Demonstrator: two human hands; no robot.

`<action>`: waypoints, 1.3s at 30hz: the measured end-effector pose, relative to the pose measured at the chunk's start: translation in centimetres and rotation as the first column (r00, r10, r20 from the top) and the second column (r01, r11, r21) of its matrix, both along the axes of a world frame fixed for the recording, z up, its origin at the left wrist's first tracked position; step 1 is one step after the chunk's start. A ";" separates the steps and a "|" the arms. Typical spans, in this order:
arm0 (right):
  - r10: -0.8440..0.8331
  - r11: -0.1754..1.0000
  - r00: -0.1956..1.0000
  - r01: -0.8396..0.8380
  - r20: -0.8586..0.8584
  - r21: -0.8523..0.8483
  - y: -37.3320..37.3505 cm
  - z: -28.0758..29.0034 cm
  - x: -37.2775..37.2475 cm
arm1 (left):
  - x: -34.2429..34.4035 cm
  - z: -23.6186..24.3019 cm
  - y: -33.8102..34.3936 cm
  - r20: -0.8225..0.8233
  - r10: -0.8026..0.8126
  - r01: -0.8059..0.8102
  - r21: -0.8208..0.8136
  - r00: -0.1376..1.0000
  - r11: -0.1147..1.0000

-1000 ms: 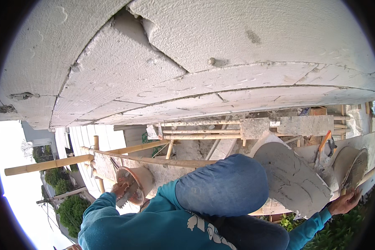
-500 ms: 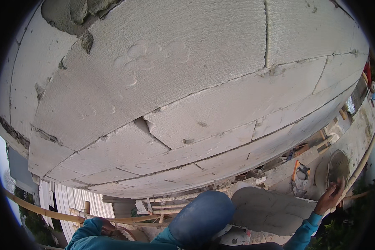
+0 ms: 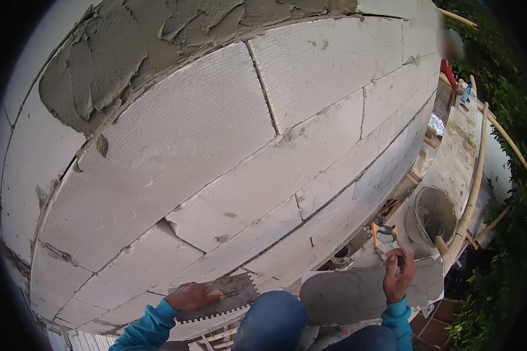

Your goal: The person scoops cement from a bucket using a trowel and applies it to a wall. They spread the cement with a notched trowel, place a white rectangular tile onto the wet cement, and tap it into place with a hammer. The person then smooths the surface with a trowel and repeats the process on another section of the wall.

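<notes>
The left hand has its grip clamped on a notched trowel before the lower part of the pale block wall, whose top carries grey mortar. The right hand, grip loosely apart, hovers over a grey-coated board. Beyond, a bucket stands near the scaffold platform's outer edge, beside bamboo and foliage.

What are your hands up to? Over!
Left hand gripping notched trowel. Right hand seemingly empty, near mortar-smeared board. Denim-clad knee between hands.
</notes>
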State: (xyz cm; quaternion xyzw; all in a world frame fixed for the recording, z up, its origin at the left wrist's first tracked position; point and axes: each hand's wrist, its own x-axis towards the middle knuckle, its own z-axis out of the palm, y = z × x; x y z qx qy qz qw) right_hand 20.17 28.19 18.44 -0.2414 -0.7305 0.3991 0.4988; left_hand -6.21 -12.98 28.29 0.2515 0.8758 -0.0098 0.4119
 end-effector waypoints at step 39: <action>0.103 0.543 0.753 0.505 0.650 -0.671 15.1 -13.4 25.7 | 9.5 -25.0 16.1 0.761 0.439 -0.776 0.132 0.478 0.616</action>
